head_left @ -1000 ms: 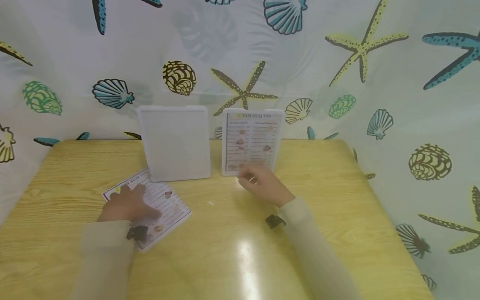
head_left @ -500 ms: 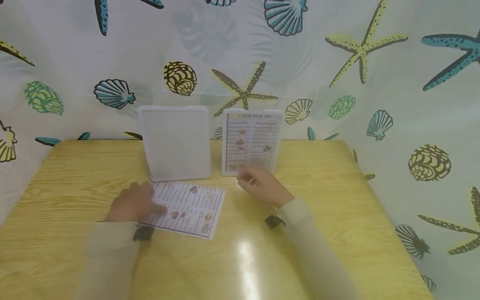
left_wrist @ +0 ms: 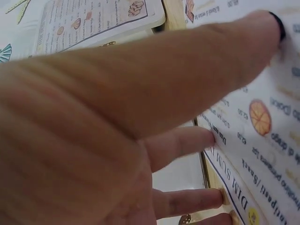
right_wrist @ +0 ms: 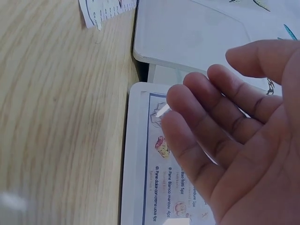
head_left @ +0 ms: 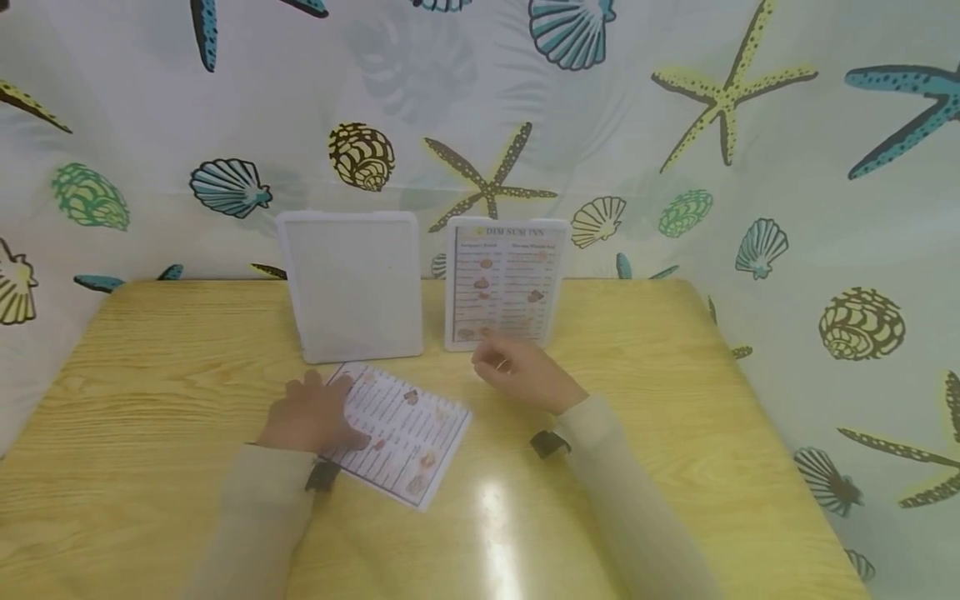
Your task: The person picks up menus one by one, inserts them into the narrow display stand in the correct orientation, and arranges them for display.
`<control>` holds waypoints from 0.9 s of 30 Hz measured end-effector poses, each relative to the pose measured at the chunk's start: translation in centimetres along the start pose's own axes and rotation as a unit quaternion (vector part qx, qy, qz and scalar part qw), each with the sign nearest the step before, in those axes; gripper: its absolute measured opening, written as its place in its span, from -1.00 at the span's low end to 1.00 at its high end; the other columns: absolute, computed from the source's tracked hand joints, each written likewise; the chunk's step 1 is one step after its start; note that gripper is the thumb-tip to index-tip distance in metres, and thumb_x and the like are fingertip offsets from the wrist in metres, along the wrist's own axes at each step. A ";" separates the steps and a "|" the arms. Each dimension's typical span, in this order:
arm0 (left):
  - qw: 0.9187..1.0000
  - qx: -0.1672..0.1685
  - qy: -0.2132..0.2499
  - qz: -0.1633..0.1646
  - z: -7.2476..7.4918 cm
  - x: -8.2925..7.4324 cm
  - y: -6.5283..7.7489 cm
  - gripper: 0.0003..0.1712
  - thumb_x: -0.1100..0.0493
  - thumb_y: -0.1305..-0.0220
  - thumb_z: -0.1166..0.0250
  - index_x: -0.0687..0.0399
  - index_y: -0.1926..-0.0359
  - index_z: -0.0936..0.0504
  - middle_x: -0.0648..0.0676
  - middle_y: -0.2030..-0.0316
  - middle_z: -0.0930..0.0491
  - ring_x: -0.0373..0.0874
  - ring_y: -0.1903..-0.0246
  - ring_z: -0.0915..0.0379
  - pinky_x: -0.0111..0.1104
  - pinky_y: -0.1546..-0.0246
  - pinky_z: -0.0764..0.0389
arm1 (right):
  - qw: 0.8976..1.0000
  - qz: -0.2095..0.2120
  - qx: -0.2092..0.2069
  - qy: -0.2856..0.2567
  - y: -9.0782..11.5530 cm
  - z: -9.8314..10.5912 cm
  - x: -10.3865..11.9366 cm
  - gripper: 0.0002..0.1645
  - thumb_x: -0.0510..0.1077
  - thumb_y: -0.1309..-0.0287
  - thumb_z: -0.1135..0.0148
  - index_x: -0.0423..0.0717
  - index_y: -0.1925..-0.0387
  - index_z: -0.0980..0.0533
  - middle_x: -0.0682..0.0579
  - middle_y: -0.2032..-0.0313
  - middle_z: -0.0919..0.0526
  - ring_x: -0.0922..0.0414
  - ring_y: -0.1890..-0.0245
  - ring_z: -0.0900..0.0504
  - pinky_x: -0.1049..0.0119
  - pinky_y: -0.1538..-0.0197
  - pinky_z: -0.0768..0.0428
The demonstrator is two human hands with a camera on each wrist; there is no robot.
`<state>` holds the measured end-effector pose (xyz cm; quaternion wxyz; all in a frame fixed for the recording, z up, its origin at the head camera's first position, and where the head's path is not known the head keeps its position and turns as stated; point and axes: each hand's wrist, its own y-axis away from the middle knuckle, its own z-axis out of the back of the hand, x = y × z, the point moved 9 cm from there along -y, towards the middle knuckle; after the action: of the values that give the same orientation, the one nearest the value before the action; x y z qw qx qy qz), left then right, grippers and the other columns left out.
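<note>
A loose paper menu (head_left: 420, 433) printed with small food pictures lies askew on the table, in front of a white frame (head_left: 356, 287) with a blank face. My left hand (head_left: 311, 414) rests on the menu's left end. In the left wrist view its thumb lies across the printed sheet (left_wrist: 262, 117), and its extended fingertips (left_wrist: 206, 137) touch along the titled edge. My right hand (head_left: 525, 372) holds nothing. Its fingers (right_wrist: 180, 136) curl loosely in front of a second white frame (head_left: 504, 283), which stands upright with a "Dim Sum Inn" menu in it.
The wooden table (head_left: 637, 433) spreads around both arms. Behind it hangs a white curtain (head_left: 622, 150) patterned with shells and starfish, which also runs down the right side. Both frames stand near the table's back edge.
My left hand has slid to the right, carrying the paper menu along the table. The sheet has turned, its titled edge now toward the left. The right hand and both frames have stayed put.
</note>
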<state>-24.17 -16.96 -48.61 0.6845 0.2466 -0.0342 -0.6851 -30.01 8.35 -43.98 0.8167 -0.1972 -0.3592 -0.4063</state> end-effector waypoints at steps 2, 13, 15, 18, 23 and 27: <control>1.000 0.008 0.000 -0.004 -0.2 -0.2 0.0 0.12 -0.11 -0.07 -0.58 0.18 -0.54 -0.26 0.54 -0.15 -0.30 0.43 -0.07 -0.26 0.30 -0.02 -0.50 | 1.000 0.004 0.002 0.001 0.0 -0.1 0.0 -0.75 -0.11 -0.47 -0.19 -0.20 0.00 -0.60 -0.03 -0.07 -0.70 -0.05 -0.40 -0.45 0.12 -0.30 -0.57; 0.999 0.005 0.004 -0.035 -0.8 -1.9 0.0 0.10 -0.18 -0.03 -0.58 0.19 -0.49 -0.34 0.53 -0.31 -0.29 0.47 -0.20 -0.25 0.38 -0.11 -0.45 | 1.000 -0.009 0.007 0.004 0.2 -0.6 -0.5 -0.78 -0.09 -0.47 -0.21 -0.13 0.04 -0.61 0.07 0.02 -0.71 0.02 -0.34 -0.51 0.15 -0.34 -0.54; 0.999 -0.008 0.010 -0.036 -0.8 -2.3 0.0 0.11 -0.20 0.02 -0.60 0.30 -0.42 -0.38 0.51 -0.25 -0.34 0.43 -0.16 -0.29 0.33 -0.08 -0.50 | 1.000 -0.011 0.008 0.004 0.2 -0.6 -0.4 -0.81 -0.08 -0.47 -0.21 -0.10 0.05 -0.61 0.09 0.03 -0.71 0.04 -0.29 -0.55 0.16 -0.32 -0.55; 0.999 -0.025 0.001 -0.037 -0.8 -2.9 0.0 0.15 -0.20 0.12 -0.64 0.45 -0.32 -0.40 0.49 -0.13 -0.42 0.41 -0.09 -0.36 0.26 -0.01 -0.59 | 1.000 -0.011 0.010 0.005 0.2 -0.7 -0.3 -0.84 -0.08 -0.47 -0.21 -0.05 0.07 -0.61 0.11 0.03 -0.71 0.08 -0.20 -0.60 0.17 -0.30 -0.57; 0.999 -0.026 -0.016 -0.036 -1.2 -4.0 0.3 0.20 -0.18 0.16 -0.67 0.49 -0.32 -0.36 0.49 -0.12 -0.43 0.46 -0.13 -0.37 0.25 -0.07 -0.59 | 1.000 -0.010 0.021 0.007 0.1 -0.8 -0.1 -0.79 -0.07 -0.47 -0.20 -0.09 0.03 -0.63 0.11 0.05 -0.71 0.14 -0.06 -0.63 0.17 -0.24 -0.60; 0.998 -0.024 -0.023 -0.055 -1.5 -4.8 0.3 0.17 -0.16 0.14 -0.67 0.43 -0.36 -0.36 0.48 -0.21 -0.40 0.45 -0.20 -0.34 0.26 -0.14 -0.56 | 0.999 -0.010 0.030 0.011 0.1 -1.0 -0.2 -0.75 -0.07 -0.48 -0.19 -0.14 0.01 -0.63 0.11 0.05 -0.71 0.13 -0.05 -0.63 0.16 -0.23 -0.60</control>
<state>-23.63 -11.96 -48.45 0.6506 0.2163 -0.0199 -0.7277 -29.64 7.91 -44.80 0.8218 -0.1651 -0.3643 -0.4058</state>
